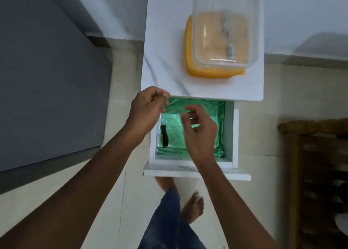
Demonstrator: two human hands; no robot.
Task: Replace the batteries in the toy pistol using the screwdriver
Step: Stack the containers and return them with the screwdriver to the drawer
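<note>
Pale floor tiles (130, 192) surround a white marble-topped cabinet (165, 60) whose drawer (233, 135) stands pulled out below me. I see my left hand (148, 107) loosely curled over the drawer's far left corner, holding nothing; my right hand (200, 130) hovers slack above the green liner (216, 113). I spot the screwdriver (164, 136) lying against the drawer's left wall. On top sits a clear tub (225, 28) over an orange lid (190, 67).

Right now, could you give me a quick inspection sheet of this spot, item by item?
Surface: white marble-look cabinet top above an open drawer with green foil lining.
Job's things: black-and-yellow screwdriver lies at the drawer's left side; toy pistol and batteries not seen.
Clutter: clear plastic container on an orange lid.
Hands: left hand and right hand hover over the drawer, holding nothing.
Cables: nothing seen.
Surroundings: tiled floor, wooden furniture at right.
</note>
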